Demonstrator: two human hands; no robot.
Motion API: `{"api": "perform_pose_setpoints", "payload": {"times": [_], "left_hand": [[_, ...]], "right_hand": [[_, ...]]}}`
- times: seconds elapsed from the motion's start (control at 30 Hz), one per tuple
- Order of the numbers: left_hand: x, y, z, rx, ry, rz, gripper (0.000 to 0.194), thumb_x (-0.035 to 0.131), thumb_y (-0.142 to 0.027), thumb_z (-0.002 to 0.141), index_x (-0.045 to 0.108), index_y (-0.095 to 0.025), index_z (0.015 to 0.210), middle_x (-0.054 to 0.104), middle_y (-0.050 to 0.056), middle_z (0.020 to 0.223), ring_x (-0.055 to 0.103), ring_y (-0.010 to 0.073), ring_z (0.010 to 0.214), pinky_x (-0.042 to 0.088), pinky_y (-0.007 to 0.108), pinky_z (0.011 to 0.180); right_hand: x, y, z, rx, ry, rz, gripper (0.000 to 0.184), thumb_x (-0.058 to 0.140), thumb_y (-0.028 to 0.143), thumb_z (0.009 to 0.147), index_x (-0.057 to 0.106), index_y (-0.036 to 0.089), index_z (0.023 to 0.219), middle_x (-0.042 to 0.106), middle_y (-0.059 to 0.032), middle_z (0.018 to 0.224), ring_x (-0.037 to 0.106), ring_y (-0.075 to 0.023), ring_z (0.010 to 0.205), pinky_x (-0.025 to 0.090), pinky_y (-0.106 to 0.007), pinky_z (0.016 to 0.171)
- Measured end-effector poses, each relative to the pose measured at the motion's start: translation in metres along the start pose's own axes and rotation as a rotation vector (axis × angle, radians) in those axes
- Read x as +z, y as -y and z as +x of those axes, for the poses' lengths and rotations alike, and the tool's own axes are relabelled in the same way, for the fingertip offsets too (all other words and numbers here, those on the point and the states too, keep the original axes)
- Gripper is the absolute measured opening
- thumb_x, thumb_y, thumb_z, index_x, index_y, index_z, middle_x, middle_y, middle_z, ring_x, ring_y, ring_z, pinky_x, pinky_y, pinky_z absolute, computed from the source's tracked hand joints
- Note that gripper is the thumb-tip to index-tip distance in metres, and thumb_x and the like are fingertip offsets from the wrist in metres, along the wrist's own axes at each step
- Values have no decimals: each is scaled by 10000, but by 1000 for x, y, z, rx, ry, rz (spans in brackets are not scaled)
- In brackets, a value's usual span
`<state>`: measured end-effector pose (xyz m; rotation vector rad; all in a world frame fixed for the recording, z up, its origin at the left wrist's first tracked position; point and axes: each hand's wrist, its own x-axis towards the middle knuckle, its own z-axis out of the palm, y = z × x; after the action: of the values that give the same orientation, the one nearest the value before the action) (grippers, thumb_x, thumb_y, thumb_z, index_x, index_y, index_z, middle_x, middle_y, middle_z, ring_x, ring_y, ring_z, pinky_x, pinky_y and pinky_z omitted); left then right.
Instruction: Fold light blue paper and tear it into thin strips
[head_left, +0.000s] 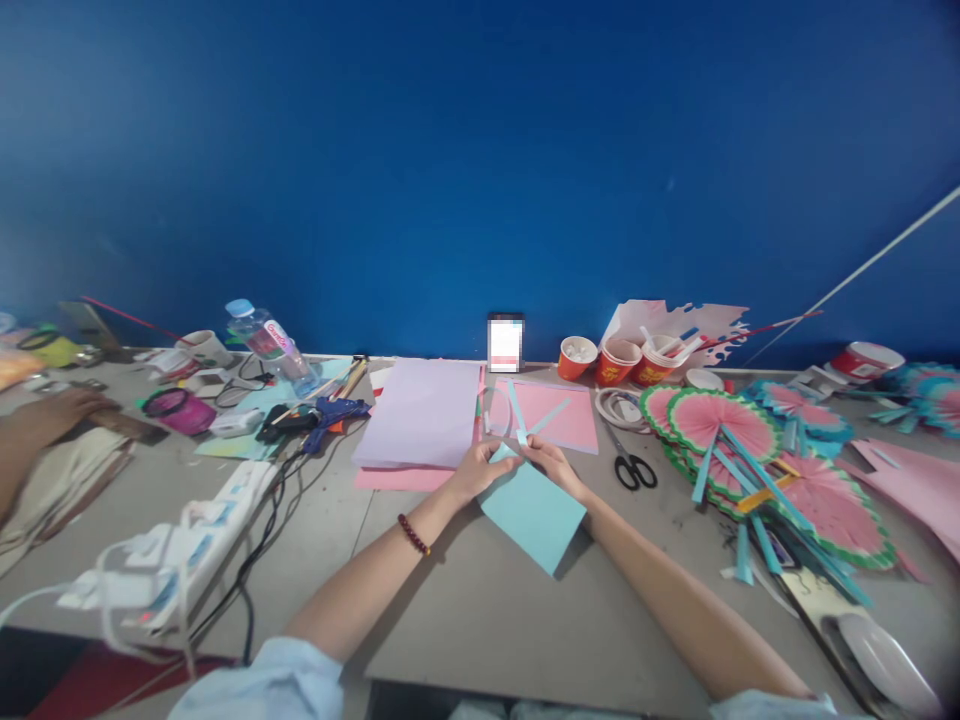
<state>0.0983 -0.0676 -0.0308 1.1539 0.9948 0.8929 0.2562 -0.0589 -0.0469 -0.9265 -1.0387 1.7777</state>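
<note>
A light-blue square of paper [534,512] is held between my two hands, tilted with one corner toward me. My left hand [480,472] pinches its upper left edge. At its far corner my right hand [553,466] has its fingers closed, by a narrow light-blue strip [517,412] that sticks up and away. Whether the strip is joined to the square I cannot tell. Just beyond my hands lies a pink sheet [576,412] with another blue strip on it. Black-handled scissors [636,472] rest to the right.
Left of centre is a stack of lilac paper [424,415]. A blue glue gun [335,415], a tilted bottle [274,345] and a white power strip [217,530] with cords lie further left. Red paper cups [577,358] and watermelon-patterned paper fans [724,425] stand right. Another person's hand [64,415] is far left.
</note>
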Motion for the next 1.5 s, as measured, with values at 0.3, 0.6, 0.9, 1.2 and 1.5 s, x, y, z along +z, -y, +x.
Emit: {"api": "perform_pose_setpoints", "payload": {"times": [0.3, 0.6, 0.9, 1.2, 1.5], "left_hand": [[1, -3, -2, 10, -48, -1, 298, 743, -395, 629, 688, -137, 767, 631, 13, 685, 551, 131, 601, 410, 241, 568], [-3, -2, 0, 55, 14, 20, 364, 742, -416, 647, 696, -131, 870, 653, 54, 814, 579, 147, 693, 428, 236, 612], [-2, -2, 1, 18, 34, 4, 408, 781, -442, 584, 689, -123, 822, 656, 35, 761, 586, 138, 648, 441, 226, 591], [-1, 1, 1, 18, -43, 30, 336, 764, -399, 617, 704, -142, 825, 672, 32, 747, 609, 150, 670, 445, 223, 607], [-2, 1, 1, 22, -39, 36, 362, 762, -404, 614, 707, -137, 853, 687, 48, 783, 615, 166, 682, 448, 235, 608]], "right_hand": [[-10, 2, 3, 25, 84, -97, 288, 674, 445, 646, 567, 178, 635, 474, 43, 485, 380, -89, 427, 275, -243, 458], [-10, 2, -1, 72, 126, -7, 262, 717, 374, 628, 591, 160, 711, 585, 15, 598, 485, -96, 489, 341, -219, 485], [-7, 1, -1, 57, 74, -16, 252, 705, 356, 621, 533, 171, 618, 501, 50, 508, 400, -76, 435, 264, -227, 449], [-7, -1, 2, 41, 58, -12, 297, 720, 422, 609, 541, 186, 619, 483, 56, 495, 371, -81, 430, 236, -240, 458], [-9, 4, 1, 59, 102, -62, 302, 725, 438, 608, 594, 169, 643, 566, 24, 555, 468, -102, 476, 330, -242, 493]]}}
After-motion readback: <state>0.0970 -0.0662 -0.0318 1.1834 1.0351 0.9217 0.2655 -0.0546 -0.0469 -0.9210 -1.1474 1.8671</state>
